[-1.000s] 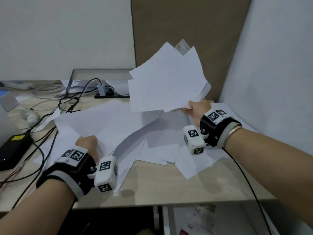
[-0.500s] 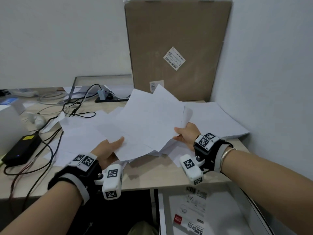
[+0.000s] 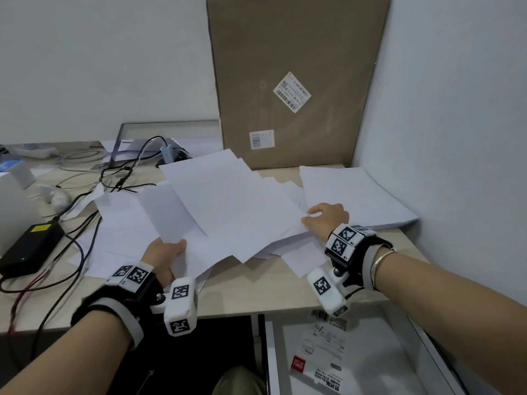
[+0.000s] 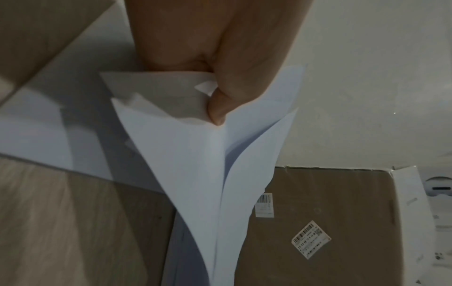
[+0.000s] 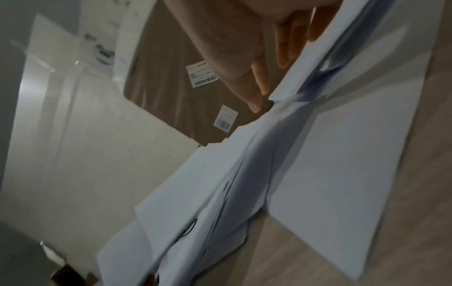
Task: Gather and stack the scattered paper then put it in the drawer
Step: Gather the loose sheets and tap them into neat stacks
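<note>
A fanned bundle of white paper sheets [image 3: 236, 206] lies low over the desk [image 3: 256, 292], on top of other loose sheets [image 3: 122, 220]. My left hand [image 3: 166, 256] pinches the bundle's near left corner; in the left wrist view the thumb [image 4: 220, 104] presses the sheets [image 4: 200, 174]. My right hand [image 3: 325, 219] holds the bundle's right edge between thumb and fingers [image 5: 259, 83]. At the bottom right the drawer [image 3: 427, 352] stands open under the desk edge.
A neat paper stack [image 3: 356, 195] lies against the right wall. A tall cardboard box [image 3: 296, 81] leans at the back. Cables [image 3: 85, 232], a black power brick [image 3: 31, 246] and a white box fill the left. A label pack [image 3: 319, 363] lies in the drawer.
The right hand brought the bundle down from the air to just over the desk. The left hand left the loose sheets and took the bundle's near left corner.
</note>
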